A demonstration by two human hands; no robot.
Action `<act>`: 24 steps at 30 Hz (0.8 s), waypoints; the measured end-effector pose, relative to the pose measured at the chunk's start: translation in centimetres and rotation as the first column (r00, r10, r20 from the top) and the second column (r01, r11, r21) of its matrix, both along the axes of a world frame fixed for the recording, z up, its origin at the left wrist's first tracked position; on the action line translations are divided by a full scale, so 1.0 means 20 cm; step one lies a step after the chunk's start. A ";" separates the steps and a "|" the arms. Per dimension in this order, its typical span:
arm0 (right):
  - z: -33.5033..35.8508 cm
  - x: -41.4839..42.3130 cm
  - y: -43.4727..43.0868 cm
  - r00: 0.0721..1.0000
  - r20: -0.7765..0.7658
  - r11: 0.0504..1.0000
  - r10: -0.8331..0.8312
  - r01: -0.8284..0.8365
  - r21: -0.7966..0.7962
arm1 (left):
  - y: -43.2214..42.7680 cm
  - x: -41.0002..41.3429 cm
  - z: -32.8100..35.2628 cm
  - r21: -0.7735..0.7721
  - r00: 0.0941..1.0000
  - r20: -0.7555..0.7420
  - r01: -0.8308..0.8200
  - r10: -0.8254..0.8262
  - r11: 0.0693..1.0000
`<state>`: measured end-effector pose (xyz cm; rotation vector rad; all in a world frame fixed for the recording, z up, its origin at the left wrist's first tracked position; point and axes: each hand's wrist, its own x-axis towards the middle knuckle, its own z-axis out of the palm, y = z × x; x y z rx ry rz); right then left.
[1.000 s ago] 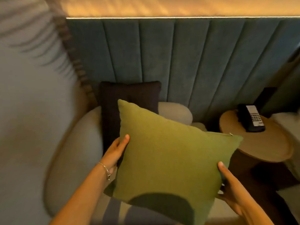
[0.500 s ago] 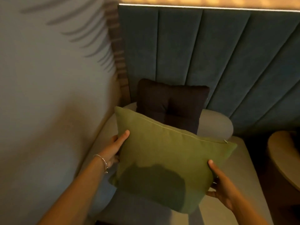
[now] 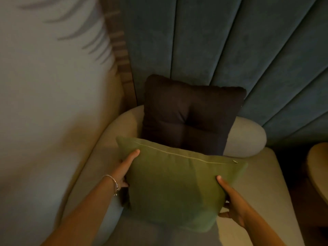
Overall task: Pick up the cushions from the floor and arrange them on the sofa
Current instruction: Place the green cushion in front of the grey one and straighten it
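Note:
A square green cushion [image 3: 175, 185] with a pale zip seam along its top is held over the seat of a beige sofa [image 3: 262, 176]. My left hand [image 3: 125, 170] grips its left edge, thumb on the front face. My right hand [image 3: 230, 201] grips its right edge, thumb on the front. Behind it a dark brown tufted cushion [image 3: 190, 114] stands upright against the sofa's backrest; the green cushion hides its lower edge. Whether the green cushion rests on the seat, I cannot tell.
A blue padded wall panel [image 3: 230, 50] rises behind the sofa. A pale wall [image 3: 44, 86] runs close along the left. The edge of a round wooden side table [image 3: 317, 171] shows at the right, across a dark gap.
The green cushion has gone down and forward toward the seat, in front of the brown cushion. The view has swung left, so the side table and its phone have slid out of sight.

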<state>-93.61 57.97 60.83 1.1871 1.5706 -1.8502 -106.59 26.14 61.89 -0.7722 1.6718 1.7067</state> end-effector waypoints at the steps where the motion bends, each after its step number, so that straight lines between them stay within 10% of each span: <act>1: -0.04 -0.03 -0.01 1.000 0.025 1.000 -0.010 0.010 -0.004 | 0.00 -0.04 -0.06 -0.010 1.000 0.017 -0.016 0.016 1.000; 9: -0.24 -0.23 -0.14 0.991 0.121 0.997 0.061 -0.066 0.036 | -0.06 -0.23 -0.43 -0.037 0.991 0.015 -0.132 0.133 0.991; 11: -0.22 -0.26 -0.14 0.999 0.033 0.976 0.015 -0.022 0.217 | -0.07 -0.26 -0.41 -0.248 0.982 -0.187 -0.051 0.004 0.968; 14: -0.19 -0.31 -0.21 0.982 -0.090 0.523 0.165 -0.010 0.852 | -0.02 -0.26 -0.33 -0.726 0.737 -0.514 -0.101 -0.439 0.680; 17: -0.13 -0.43 -0.49 0.784 -0.097 0.153 0.613 0.002 0.988 | 0.21 -0.19 -0.27 -0.868 0.321 -0.491 -0.109 -0.810 0.484; 20: -0.18 -0.54 -0.70 0.573 0.085 0.074 0.815 -0.248 0.966 | 0.39 -0.17 -0.31 -0.943 0.234 -0.236 0.178 -0.943 0.280; 24: -0.30 -0.53 -0.47 0.601 0.217 0.066 0.770 -0.412 0.909 | 0.26 -0.27 -0.39 -0.952 0.235 -0.213 0.169 -0.948 0.255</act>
